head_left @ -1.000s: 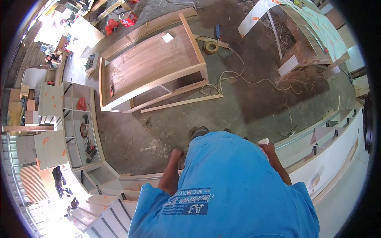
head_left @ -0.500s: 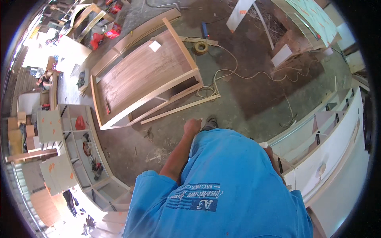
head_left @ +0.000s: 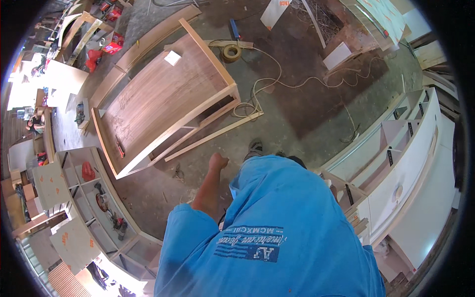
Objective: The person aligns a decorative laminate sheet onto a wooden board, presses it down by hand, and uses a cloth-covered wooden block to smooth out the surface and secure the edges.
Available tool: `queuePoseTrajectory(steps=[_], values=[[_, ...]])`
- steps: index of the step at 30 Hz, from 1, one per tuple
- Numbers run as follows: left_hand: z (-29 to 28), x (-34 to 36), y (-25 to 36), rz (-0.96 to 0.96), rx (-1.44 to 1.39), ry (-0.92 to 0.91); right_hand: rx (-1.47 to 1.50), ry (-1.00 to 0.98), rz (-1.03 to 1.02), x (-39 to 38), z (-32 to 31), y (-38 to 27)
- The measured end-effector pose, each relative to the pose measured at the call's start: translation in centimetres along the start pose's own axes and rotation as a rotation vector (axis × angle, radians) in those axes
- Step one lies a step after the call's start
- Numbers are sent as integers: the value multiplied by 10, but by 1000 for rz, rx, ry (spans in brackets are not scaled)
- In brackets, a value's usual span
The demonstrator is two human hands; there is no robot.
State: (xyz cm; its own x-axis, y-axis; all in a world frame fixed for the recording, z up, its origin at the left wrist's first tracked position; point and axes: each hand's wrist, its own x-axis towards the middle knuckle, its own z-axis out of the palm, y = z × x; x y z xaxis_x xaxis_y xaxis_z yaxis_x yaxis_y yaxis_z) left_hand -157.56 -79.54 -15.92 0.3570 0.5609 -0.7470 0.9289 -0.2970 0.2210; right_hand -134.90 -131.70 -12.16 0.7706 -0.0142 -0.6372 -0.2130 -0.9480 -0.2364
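Note:
My left hand (head_left: 217,162) hangs over the concrete floor, in front of my blue shirt. Its fingers are curled, and nothing shows in them. Nearest to it is the wooden cabinet frame (head_left: 173,143), which lies on the floor apart from the hand. On the other side, my right hand (head_left: 334,192) is mostly covered by the shirt. A small white object (head_left: 328,182) sits at its fingers and seems held; its kind is unclear. Beside that hand stands a long white cabinet (head_left: 418,166) with open compartments and black drawer runners.
A pale cable (head_left: 309,80) snakes over the floor near a yellowish roll (head_left: 230,53) and a blue tool (head_left: 234,29). A thin wood strip (head_left: 213,136) lies before the frame. At left, an open shelf unit (head_left: 129,210) holds power tools (head_left: 118,222) and a red bag (head_left: 88,171).
The view has shifted over the floor, so the frame and roll appear farther left. My left hand has swung left, away from my shoe. The white object has stayed with my right hand.

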Motion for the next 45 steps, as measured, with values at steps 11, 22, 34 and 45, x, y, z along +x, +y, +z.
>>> queuePoseTrajectory(steps=[11,22,34,45], values=[[70,78,27,504,227,10,-29,-60,-72,30,-9,-37],[68,62,-33,89,92,-117,74,-225,-220,57,-26,-35],[32,78,-38,291,437,-196,259,-4,22,53,-5,-31],[-25,132,173,406,396,-34,292,-59,423,11,7,47]])
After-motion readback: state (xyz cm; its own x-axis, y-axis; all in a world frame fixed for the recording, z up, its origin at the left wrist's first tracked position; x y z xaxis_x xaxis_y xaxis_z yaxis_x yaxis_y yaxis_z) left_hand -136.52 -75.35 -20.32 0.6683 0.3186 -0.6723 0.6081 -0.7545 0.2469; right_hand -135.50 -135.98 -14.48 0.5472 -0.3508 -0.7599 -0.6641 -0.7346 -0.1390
